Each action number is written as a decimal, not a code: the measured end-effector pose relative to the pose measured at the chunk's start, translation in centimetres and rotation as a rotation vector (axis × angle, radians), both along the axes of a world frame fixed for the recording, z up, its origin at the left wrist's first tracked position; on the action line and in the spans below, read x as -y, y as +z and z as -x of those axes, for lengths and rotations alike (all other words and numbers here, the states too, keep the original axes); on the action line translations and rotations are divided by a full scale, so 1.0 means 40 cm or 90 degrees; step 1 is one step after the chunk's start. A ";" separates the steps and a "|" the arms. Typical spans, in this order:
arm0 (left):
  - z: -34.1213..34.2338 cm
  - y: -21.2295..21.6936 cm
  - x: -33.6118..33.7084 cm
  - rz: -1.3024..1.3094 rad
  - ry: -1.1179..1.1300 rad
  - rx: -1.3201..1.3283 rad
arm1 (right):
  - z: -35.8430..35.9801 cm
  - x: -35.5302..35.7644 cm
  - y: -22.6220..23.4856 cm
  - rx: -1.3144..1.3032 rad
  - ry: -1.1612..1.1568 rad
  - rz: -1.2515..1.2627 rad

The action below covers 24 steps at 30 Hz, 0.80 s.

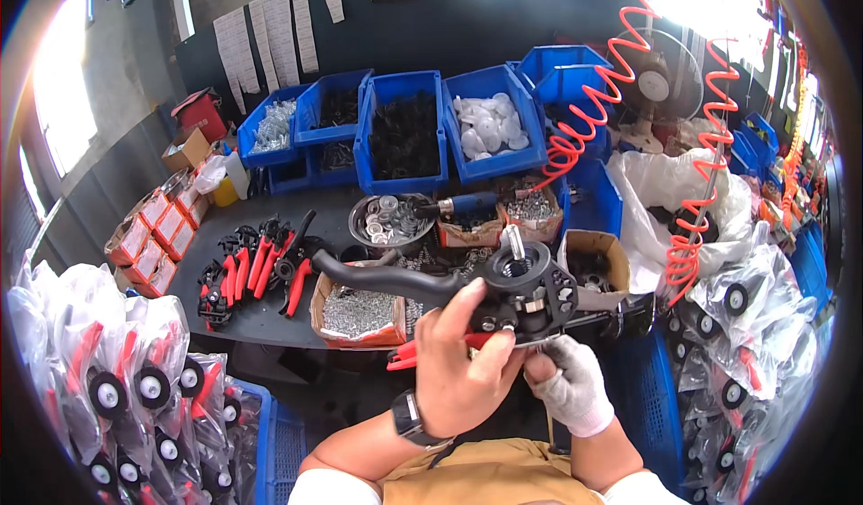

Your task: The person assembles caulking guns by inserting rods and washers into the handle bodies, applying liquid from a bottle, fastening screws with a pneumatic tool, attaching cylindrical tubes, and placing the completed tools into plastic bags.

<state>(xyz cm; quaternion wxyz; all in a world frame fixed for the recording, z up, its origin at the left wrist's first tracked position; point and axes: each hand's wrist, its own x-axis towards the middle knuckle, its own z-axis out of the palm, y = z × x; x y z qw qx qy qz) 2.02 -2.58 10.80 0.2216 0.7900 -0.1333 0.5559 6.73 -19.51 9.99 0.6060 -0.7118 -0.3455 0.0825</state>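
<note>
My left hand, bare and with a watch on its wrist, is closed on a black hand tool. The tool has a round, toothed-looking head, a long curved black arm reaching left, and a red grip partly hidden behind my fingers. In a pale work glove with bare fingertips, my right hand is pinched at the tool's underside. Whatever lies between those fingertips is too small and covered to make out. A short metal piece stands up out of the tool's head.
Blue bins of parts line the bench's back. Ahead lie a metal bowl of washers, a box of small metal parts and several red-handled tools. Coiled red hoses hang at right. Bagged tools crowd both sides.
</note>
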 end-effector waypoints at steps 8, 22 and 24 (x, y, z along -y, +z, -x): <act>0.142 0.077 -0.148 -0.075 -0.598 -0.284 | -0.050 -0.072 -0.110 -0.066 0.150 -0.196; 0.062 -0.531 0.130 0.131 -0.238 -0.426 | -0.157 0.012 -0.310 0.305 -0.186 0.131; 0.048 -0.545 0.143 0.116 -0.185 -0.429 | -0.201 -0.081 -0.234 0.365 -0.101 0.154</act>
